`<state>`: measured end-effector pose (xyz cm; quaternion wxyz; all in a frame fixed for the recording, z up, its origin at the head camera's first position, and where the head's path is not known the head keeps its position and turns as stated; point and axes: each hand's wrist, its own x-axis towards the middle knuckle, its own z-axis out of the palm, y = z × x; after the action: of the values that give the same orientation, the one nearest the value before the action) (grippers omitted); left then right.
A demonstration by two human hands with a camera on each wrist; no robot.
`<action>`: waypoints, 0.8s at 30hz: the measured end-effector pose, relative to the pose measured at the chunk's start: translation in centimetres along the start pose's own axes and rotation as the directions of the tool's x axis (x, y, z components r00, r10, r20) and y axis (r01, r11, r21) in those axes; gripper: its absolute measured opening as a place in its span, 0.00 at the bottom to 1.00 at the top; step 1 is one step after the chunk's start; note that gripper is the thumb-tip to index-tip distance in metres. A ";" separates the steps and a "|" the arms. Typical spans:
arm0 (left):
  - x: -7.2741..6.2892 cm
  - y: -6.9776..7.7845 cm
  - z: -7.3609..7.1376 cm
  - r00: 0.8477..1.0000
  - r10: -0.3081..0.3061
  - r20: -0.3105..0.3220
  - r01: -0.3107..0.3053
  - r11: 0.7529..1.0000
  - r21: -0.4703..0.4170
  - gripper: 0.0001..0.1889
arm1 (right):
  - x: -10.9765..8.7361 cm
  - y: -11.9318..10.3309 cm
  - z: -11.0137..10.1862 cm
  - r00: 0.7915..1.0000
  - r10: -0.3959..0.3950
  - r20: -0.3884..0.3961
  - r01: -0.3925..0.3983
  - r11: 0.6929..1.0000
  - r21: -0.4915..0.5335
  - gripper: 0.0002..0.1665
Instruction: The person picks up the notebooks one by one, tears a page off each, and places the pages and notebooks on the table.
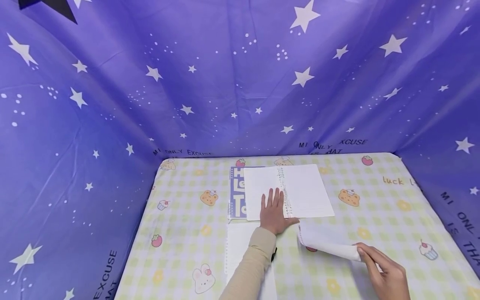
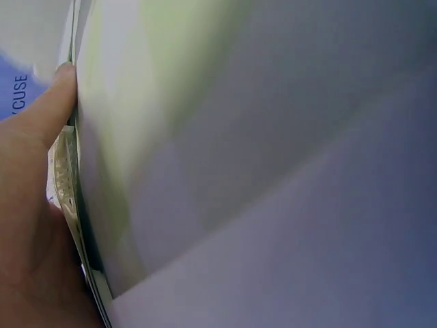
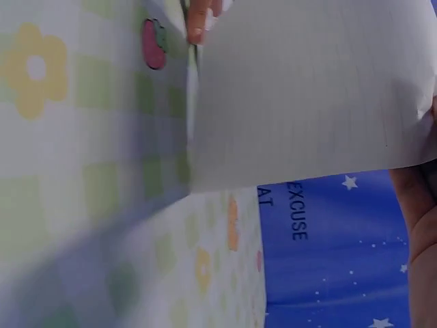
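An open spiral notebook [image 1: 309,191] with white pages lies near the back middle of the table. My left hand [image 1: 273,212] rests flat on its left page beside the spiral, fingers spread and thumb out to the right. Between thumb and fingers, my right hand [image 1: 388,273] pinches the edge of a white paper sheet [image 1: 330,243], raised off the table and curving. Faint ruled lines show on this sheet [image 3: 307,96] in the right wrist view. A purple-covered notebook [image 1: 236,204] with large white letters is partly hidden under the open one.
White paper with a perforated left edge [image 1: 238,241] lies at the front, partly covered by my left forearm. A small black object [image 1: 273,254] shows beside that sleeve. The checked tablecloth [image 1: 180,237] meets purple star-printed curtains [image 1: 225,83] at the back and sides.
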<state>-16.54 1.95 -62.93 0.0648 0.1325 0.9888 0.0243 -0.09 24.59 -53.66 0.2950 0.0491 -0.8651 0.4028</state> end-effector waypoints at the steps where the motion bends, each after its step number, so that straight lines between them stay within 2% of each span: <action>1: 0.0 -0.1 0.1 1.000 0.001 -0.007 -0.001 1.000 -0.013 0.58 | 0.1 -0.1 -0.2 1.000 0.005 0.000 -0.005 1.000 -0.006 0.14; 7: -0.3 -0.9 -0.4 0.999 0.032 0.012 -0.030 0.992 -0.124 0.57 | 0.5 0.1 -0.4 1.000 0.010 -0.002 -0.010 1.000 0.004 0.13; 12: -1.0 -1.2 -1.8 0.993 0.117 0.027 -0.107 0.966 -0.236 0.50 | 1.3 0.4 0.1 0.996 -0.070 -0.054 0.073 0.996 0.049 0.15; 15: -1.9 -1.0 -2.7 0.984 0.177 0.009 -0.167 0.946 -0.277 0.44 | 1.7 0.4 0.4 0.992 -0.097 -0.081 0.102 0.993 0.055 0.13; 18: -3.3 -0.5 -3.5 0.970 0.243 -0.031 -0.239 0.914 -0.329 0.40 | 2.2 0.1 0.6 0.993 -0.082 -0.089 0.085 0.996 0.032 0.12; 21: -4.9 0.0 -4.2 0.950 0.304 -0.073 -0.309 0.871 -0.383 0.40 | 2.9 -0.1 0.7 0.991 -0.082 -0.108 0.085 0.996 0.021 0.12; 24: -6.3 0.6 -4.6 0.939 0.328 -0.108 -0.340 0.826 -0.450 0.38 | 3.7 -0.1 0.8 0.984 -0.112 -0.140 0.116 0.993 0.023 0.12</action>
<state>-10.99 0.74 -57.61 0.0765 0.2836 0.9165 0.2714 -3.46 24.50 -51.98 0.3759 0.0752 -0.8319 0.4011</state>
